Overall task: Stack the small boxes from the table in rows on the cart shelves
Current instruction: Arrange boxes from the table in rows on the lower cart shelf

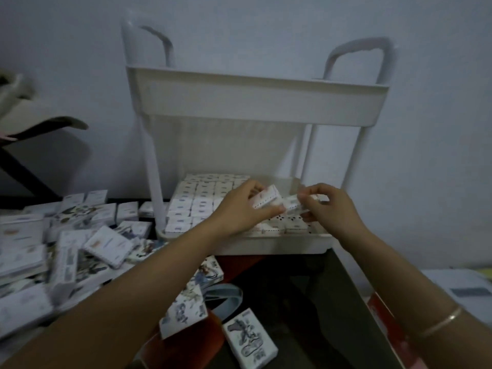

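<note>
A white cart (266,102) stands against the wall. Its lower shelf (274,247) holds several small white boxes in tidy rows (197,201), filling the left and back. My left hand (239,209) grips a small white box (267,199) just above that shelf. Beside it, my right hand (330,206) pinches another small box (292,203), the two boxes touching end to end. Many loose boxes (109,245) lie in a heap on the table at the left. The upper shelf's inside is hidden from here.
More printed boxes (250,338) lie in front of the cart on a dark surface, near a grey band (226,291). A red-edged item (383,315) sits at the right. A dark chair (32,134) stands at far left. A gold bangle (442,322) circles my right wrist.
</note>
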The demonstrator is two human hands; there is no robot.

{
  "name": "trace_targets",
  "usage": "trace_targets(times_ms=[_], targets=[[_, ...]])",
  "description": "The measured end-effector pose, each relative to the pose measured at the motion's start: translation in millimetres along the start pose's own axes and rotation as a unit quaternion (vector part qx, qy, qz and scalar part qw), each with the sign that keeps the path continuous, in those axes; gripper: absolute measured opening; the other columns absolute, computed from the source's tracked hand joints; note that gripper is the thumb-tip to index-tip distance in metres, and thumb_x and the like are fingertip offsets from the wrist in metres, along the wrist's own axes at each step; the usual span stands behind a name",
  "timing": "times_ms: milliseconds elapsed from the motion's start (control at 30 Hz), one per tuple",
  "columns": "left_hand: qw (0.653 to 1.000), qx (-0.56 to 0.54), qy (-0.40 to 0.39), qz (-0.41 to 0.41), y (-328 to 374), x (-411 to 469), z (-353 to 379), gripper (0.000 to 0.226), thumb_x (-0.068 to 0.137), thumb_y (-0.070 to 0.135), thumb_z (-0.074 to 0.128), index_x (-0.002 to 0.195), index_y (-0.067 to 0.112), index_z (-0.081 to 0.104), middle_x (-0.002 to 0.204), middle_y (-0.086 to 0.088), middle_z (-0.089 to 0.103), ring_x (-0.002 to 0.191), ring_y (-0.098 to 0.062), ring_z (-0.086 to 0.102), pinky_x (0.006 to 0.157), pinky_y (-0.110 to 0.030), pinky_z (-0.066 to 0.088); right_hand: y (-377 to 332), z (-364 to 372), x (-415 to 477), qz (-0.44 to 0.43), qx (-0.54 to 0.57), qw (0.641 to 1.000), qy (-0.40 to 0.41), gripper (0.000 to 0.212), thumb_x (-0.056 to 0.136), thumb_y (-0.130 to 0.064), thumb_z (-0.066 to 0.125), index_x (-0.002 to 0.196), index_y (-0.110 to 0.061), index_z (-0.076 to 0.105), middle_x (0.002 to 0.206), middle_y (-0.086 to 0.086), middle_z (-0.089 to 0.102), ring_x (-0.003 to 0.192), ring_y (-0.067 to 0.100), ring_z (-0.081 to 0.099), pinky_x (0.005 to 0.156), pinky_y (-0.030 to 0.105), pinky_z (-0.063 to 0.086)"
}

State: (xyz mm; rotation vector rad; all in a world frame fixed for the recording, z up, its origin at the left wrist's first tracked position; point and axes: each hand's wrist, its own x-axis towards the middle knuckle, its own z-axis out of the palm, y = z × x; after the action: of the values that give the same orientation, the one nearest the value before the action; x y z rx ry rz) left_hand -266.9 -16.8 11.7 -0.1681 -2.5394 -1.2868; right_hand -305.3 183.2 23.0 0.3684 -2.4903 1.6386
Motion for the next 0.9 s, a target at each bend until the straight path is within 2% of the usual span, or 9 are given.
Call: trace_targets(times_ms=[100, 200, 267, 333, 433, 533, 667, 767, 900], targets=[[0.998, 0.057, 0.003, 0.023, 3.8, 26.0, 4.7, 0.038, 0.080, 0.062, 0.063, 0.087, 0.024, 0.066, 0.086, 0.006, 0.066, 0.082, -0.013, 0.061, 0.068, -0.027, 0.044, 9.9, -7.9, 10.5, 0.046, -0.011, 0.998, -0.030, 0.027, 0.082, -0.015, 0.073, 0.107, -0.022, 0.066, 0.096, 0.006, 0.072, 0.077, 0.018, 0.072, 0.076, 0.042, 0.060], [0.989, 0.137, -0.018, 0.057, 1.8, 41.3, 8.6, 0.042, 0.092, 0.052, 0.052, 0.093, 0.014, 0.070, 0.085, -0.009, 0.067, 0.078, -0.026, 0.060, 0.068, -0.034, 0.045, 18.2, -4.5, 17.9, -0.004, -0.123, 0.992, -0.021, 0.041, 0.081, -0.003, 0.069, 0.118, -0.020, 0.063, 0.116, 0.006, 0.064, 0.094, 0.020, 0.066, 0.072, 0.024, 0.052], [0.980, 0.182, -0.038, 0.077, -2.8, 46.3, 13.3, 0.034, 0.095, 0.043, 0.051, 0.104, 0.015, 0.067, 0.091, -0.006, 0.067, 0.083, -0.024, 0.061, 0.075, -0.038, 0.050, 21.2, -0.4, 19.3, -0.092, -0.241, 0.966, 0.017, 0.036, 0.086, -0.010, 0.066, 0.120, -0.022, 0.062, 0.120, 0.004, 0.055, 0.098, 0.022, 0.061, 0.074, 0.022, 0.041], [0.979, 0.185, -0.037, 0.072, -7.2, 49.2, 17.7, 0.026, 0.095, 0.033, 0.054, 0.112, 0.016, 0.062, 0.097, -0.004, 0.067, 0.085, -0.022, 0.061, 0.077, -0.040, 0.051, 22.4, 0.3, 20.0, -0.149, -0.326, 0.932, 0.042, 0.031, 0.090, -0.026, 0.064, 0.120, -0.025, 0.061, 0.114, 0.004, 0.051, 0.090, 0.026, 0.060, 0.069, 0.026, 0.039], [0.991, 0.120, -0.051, 0.042, -11.3, 50.2, 21.3, 0.020, 0.092, 0.024, 0.058, 0.112, 0.022, 0.059, 0.102, -0.004, 0.065, 0.088, -0.023, 0.063, 0.077, -0.037, 0.053, 22.8, -0.9, 23.7, -0.157, -0.434, 0.885, 0.060, 0.041, 0.090, -0.047, 0.059, 0.122, -0.022, 0.054, 0.110, 0.004, 0.053, 0.082, 0.029, 0.060, 0.063, 0.030, 0.040], [0.987, 0.125, -0.090, 0.048, -17.5, 48.8, 24.2, 0.013, 0.090, 0.024, 0.062, 0.101, 0.030, 0.059, 0.099, -0.004, 0.064, 0.086, -0.019, 0.061, 0.075, -0.031, 0.049, 24.4, 1.2, 28.2, -0.176, -0.450, 0.874, 0.055, 0.046, 0.087, -0.053, 0.060, 0.119, -0.021, 0.047, 0.112, 0.001, 0.058, 0.085, 0.026, 0.061, 0.060, 0.030, 0.038], [0.973, 0.191, -0.123, 0.042, -23.4, 45.9, 23.7, 0.036, 0.086, 0.029, 0.064, 0.122, 0.027, 0.057, 0.113, -0.001, 0.066, 0.106, -0.015, 0.058, 0.089, -0.031, 0.047, 31.8, 3.3, 32.7, -0.190, -0.437, 0.879, -0.002, 0.040, 0.088, -0.049, 0.061, 0.119, -0.025, 0.054, 0.109, -0.001, 0.057, 0.090, 0.021, 0.060, 0.064, 0.028, 0.037], [0.955, 0.264, -0.110, 0.080, -23.3, 46.4, 19.2, 0.035, 0.082, 0.030, 0.065, 0.116, 0.026, 0.059, 0.114, 0.000, 0.065, 0.109, -0.019, 0.055, 0.091, -0.030, 0.042, 36.3, 5.5, 35.4, -0.185, -0.384, 0.902, -0.069, 0.038, 0.089, -0.043, 0.063, 0.122, -0.025, 0.059, 0.114, -0.001, 0.056, 0.095, 0.016, 0.060, 0.078, 0.031, 0.047], [0.936, 0.311, -0.123, 0.108, -23.8, 42.7, 21.0, 0.027, 0.083, 0.029, 0.060, 0.110, 0.024, 0.062, 0.108, 0.002, 0.066, 0.107, -0.018, 0.056, 0.111, -0.036, 0.027, 42.1, 8.1, 37.7, -0.148, -0.347, 0.918, -0.120, 0.034, 0.089, -0.037, 0.066, 0.119, -0.024, 0.063, 0.115, -0.001, 0.062, 0.093, 0.015, 0.061, 0.084, 0.033, 0.048]])
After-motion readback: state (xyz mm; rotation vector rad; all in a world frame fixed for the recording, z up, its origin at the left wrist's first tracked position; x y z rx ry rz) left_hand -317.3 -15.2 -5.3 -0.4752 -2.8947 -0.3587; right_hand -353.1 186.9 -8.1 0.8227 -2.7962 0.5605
